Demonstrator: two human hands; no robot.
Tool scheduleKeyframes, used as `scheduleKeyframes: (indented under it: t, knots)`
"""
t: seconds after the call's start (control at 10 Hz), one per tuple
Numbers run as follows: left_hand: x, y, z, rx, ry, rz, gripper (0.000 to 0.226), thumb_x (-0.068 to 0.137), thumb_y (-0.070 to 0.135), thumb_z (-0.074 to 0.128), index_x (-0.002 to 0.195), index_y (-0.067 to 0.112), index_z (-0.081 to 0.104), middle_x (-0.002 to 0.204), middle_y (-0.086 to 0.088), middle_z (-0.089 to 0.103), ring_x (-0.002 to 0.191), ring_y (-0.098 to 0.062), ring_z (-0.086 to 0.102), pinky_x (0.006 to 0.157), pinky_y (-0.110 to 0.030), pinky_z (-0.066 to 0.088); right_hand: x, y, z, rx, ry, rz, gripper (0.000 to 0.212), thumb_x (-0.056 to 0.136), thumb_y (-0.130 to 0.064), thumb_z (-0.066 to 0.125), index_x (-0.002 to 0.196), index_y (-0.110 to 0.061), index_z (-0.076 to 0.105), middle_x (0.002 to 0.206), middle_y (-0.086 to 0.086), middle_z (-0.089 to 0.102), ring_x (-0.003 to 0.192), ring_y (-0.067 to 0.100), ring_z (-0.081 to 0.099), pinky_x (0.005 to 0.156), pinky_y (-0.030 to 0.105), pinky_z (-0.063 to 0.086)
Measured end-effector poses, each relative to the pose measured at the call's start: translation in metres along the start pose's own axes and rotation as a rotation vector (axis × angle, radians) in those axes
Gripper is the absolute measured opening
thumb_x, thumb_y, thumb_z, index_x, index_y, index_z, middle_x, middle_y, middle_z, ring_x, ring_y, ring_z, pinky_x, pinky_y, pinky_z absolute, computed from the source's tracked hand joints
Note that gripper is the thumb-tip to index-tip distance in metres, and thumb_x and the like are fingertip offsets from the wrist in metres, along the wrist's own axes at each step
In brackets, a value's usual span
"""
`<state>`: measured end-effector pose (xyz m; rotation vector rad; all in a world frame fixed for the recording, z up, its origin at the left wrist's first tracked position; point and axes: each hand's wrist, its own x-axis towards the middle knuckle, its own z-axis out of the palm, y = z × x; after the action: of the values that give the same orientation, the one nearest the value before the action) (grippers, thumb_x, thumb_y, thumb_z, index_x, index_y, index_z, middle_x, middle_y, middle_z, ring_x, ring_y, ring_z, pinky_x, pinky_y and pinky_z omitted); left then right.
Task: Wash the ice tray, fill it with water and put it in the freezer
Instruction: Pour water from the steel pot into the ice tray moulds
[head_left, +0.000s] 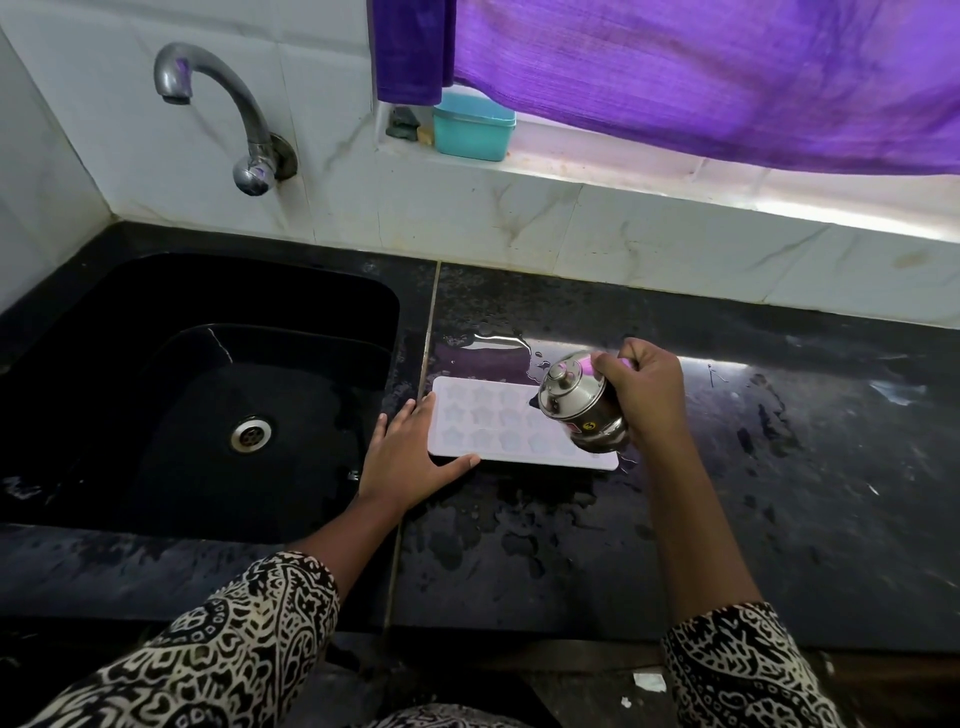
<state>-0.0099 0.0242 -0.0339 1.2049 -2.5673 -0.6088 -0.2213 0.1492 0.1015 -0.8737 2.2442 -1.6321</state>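
Head view: two patterned sleeves (208, 649) reach over the counter's (779, 519) near edge.
Left hand (410, 457): fingers straight, touching the ice tray's (498, 426) left end, thumb along its near edge.
Ice tray: flat on the wet counter, just right of the sink (156, 415).
Right hand (649, 395): fingers curled round a steel pot (576, 405) tilted over the tray's right end.
Tap (223, 104): above the sink's far edge.
Blue box (472, 127): on the sill (623, 171), under a purple curtain (727, 78).

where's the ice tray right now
Head view, centre: the ice tray lies on the counter just right of the sink, left hand at its left end, steel pot tilted over its right end.
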Motion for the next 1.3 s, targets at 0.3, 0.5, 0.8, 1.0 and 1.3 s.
scheduleKeyframes:
  t: [0.3, 0.5, 0.8, 1.0, 1.3]
  knots:
    - [0.0010, -0.0022, 0.0014, 0.008, -0.009, 0.009, 0.115, 0.065, 0.089, 0.031, 0.156, 0.020, 0.015, 0.160, 0.004, 0.028, 0.149, -0.013, 0.015, 0.122, -0.041, 0.006, -0.0007, -0.0033, 0.0001, 0.000, 0.004, -0.011, 0.037, 0.077, -0.010, 0.067, 0.057, -0.019, 0.038, 0.056, 0.002, 0.039, 0.059, 0.018, 0.038, 0.059, 0.033, 0.039]
    - [0.0009, -0.0017, 0.0006, 0.006, -0.001, 0.012, 0.115, 0.065, 0.089, 0.032, 0.156, 0.019, 0.015, 0.159, 0.004, 0.028, 0.150, -0.013, 0.015, 0.122, -0.041, 0.006, -0.0021, -0.0043, 0.0002, 0.000, 0.010, -0.015, 0.039, 0.078, -0.009, 0.067, 0.056, -0.019, 0.037, 0.053, -0.002, 0.038, 0.054, 0.014, 0.036, 0.057, 0.029, 0.037]
    - [-0.0002, -0.0001, -0.0003, 0.001, 0.004, 0.000, 0.110, 0.072, 0.083, 0.045, 0.156, 0.019, 0.015, 0.159, 0.002, 0.030, 0.149, -0.013, 0.016, 0.122, -0.041, 0.006, -0.0014, -0.0048, -0.0003, 0.012, 0.001, -0.015, 0.041, 0.075, -0.008, 0.068, 0.054, -0.020, 0.035, 0.052, -0.002, 0.035, 0.055, 0.015, 0.033, 0.056, 0.030, 0.034]
    - [-0.0009, 0.0014, -0.0014, 0.004, 0.008, -0.005, 0.106, 0.076, 0.080, 0.050, 0.156, 0.019, 0.015, 0.159, 0.002, 0.029, 0.149, -0.013, 0.015, 0.122, -0.040, 0.006, -0.0005, -0.0064, -0.0020, 0.015, -0.002, -0.028, 0.040, 0.074, -0.008, 0.067, 0.054, -0.020, 0.035, 0.053, -0.001, 0.034, 0.056, 0.016, 0.032, 0.057, 0.030, 0.033]
    - [-0.0013, 0.0024, -0.0027, -0.008, 0.006, -0.003, 0.105, 0.077, 0.078, 0.052, 0.156, 0.019, 0.015, 0.159, 0.003, 0.029, 0.149, -0.013, 0.016, 0.122, -0.040, 0.005, 0.0005, -0.0084, -0.0040, 0.009, -0.001, -0.031, 0.038, 0.076, -0.008, 0.067, 0.056, -0.019, 0.037, 0.055, 0.001, 0.038, 0.058, 0.017, 0.037, 0.059, 0.033, 0.039]
